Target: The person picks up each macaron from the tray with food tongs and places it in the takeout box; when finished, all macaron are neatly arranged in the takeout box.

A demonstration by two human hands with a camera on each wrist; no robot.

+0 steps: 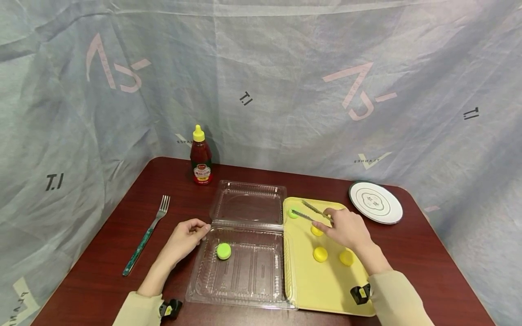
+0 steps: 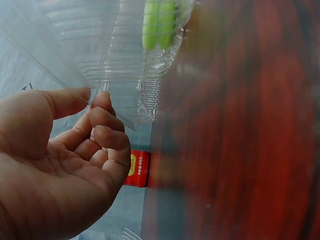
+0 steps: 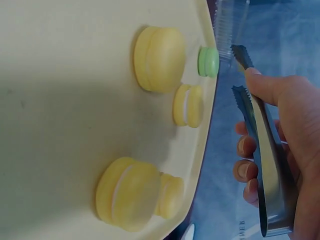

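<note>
My left hand (image 1: pixel 185 237) pinches the rim of a clear plastic box (image 1: pixel 248 283) between thumb and fingers at its left hinge corner. The box's lid (image 1: pixel 246 208) lies folded open away from me. Inside the base, toward the left, sits a green macaron (image 1: pixel 223 251). My right hand (image 1: pixel 346 228) holds metal tongs (image 3: pixel 270 165) above a yellow tray (image 1: pixel 326 290). The tongs' tips are spread, with nothing between them, and overlap another green macaron (image 1: pixel 292 213) in the head view. Several yellow macarons (image 1: pixel 320 254) rest on the tray.
A fork (image 1: pixel 147 235) with a patterned green handle lies left of my left hand. Behind the lid stands a red sauce bottle (image 1: pixel 201 158) with a yellow cap. A white plate (image 1: pixel 376 202) is at the back right. Grey cloth (image 1: pixel 265 90) hangs behind the table.
</note>
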